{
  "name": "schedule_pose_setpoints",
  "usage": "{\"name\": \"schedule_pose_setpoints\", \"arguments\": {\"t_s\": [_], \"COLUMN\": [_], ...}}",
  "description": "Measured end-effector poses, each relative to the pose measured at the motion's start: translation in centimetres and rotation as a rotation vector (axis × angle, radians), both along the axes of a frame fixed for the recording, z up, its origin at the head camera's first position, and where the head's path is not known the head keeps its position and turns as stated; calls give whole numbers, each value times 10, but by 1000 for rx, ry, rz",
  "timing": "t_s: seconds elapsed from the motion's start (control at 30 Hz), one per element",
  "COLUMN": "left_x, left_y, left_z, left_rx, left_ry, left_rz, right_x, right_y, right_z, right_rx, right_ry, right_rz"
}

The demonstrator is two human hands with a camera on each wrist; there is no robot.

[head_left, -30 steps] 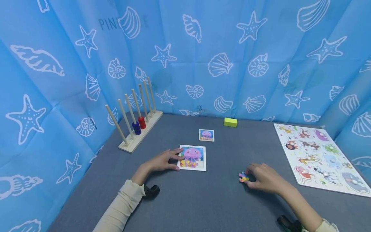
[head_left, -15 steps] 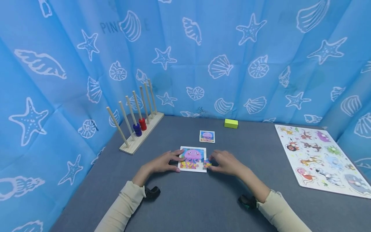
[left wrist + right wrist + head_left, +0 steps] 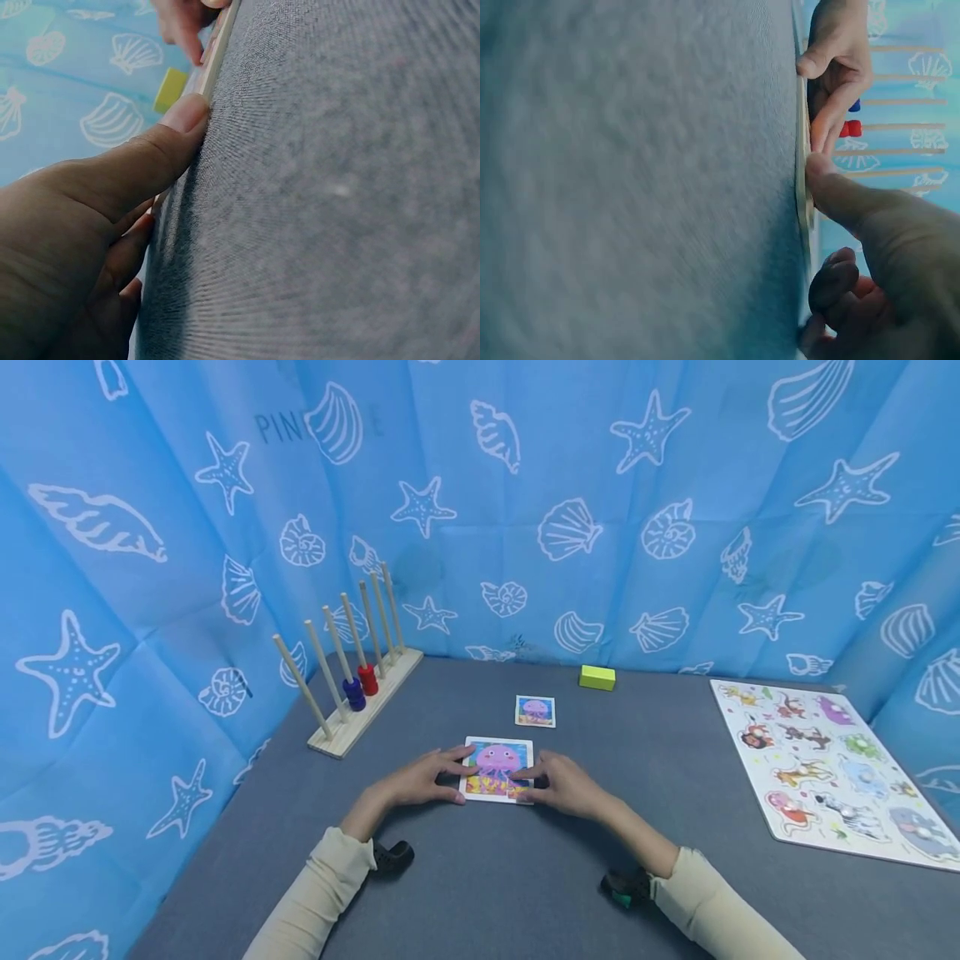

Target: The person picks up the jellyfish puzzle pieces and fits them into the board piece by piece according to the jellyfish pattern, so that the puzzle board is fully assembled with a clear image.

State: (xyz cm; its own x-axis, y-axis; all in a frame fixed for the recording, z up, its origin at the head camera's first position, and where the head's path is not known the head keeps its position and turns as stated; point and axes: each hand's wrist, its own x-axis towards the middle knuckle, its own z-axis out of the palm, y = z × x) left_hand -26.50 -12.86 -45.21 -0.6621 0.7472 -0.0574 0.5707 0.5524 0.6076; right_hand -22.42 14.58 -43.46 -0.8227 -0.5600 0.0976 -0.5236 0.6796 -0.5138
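Observation:
In the head view a white-framed jigsaw puzzle (image 3: 497,753) with a pink jellyfish picture lies flat on the table. My left hand (image 3: 422,779) holds the frame by its left side, thumb at the near corner and fingers over the edge. At the puzzle's lower right my right hand (image 3: 572,787) has thumb and index finger on a small yellow and blue puzzle piece (image 3: 515,789), which lies within the frame. In the right wrist view the right thumb (image 3: 823,166) sits on the puzzle's edge and the other fingers are curled. The fingertips partly hide the piece.
Behind the puzzle lies a small jellyfish picture card (image 3: 536,712). A yellow-green block (image 3: 597,677) stands near the curtain. To the left is a wooden peg rack (image 3: 367,702) with blue and red beads; a large animal peg board (image 3: 832,768) lies at the right.
My right hand has moved left from the table to the puzzle, bringing the piece from outside the frame into its lower right gap. The left hand has stayed in place.

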Motion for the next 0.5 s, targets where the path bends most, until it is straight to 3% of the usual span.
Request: {"name": "schedule_pose_setpoints", "arguments": {"t_s": [0.17,0.5], "left_x": [1,4], "left_y": [1,0], "left_z": [1,5], "left_rx": [14,3], "left_ry": [-3,-10], "left_rz": [-11,5], "right_x": [-1,-3], "right_y": [1,-6], "right_z": [-2,3], "right_rx": [-38,16], "right_ry": [-32,-75], "right_rz": [-4,-89]}}
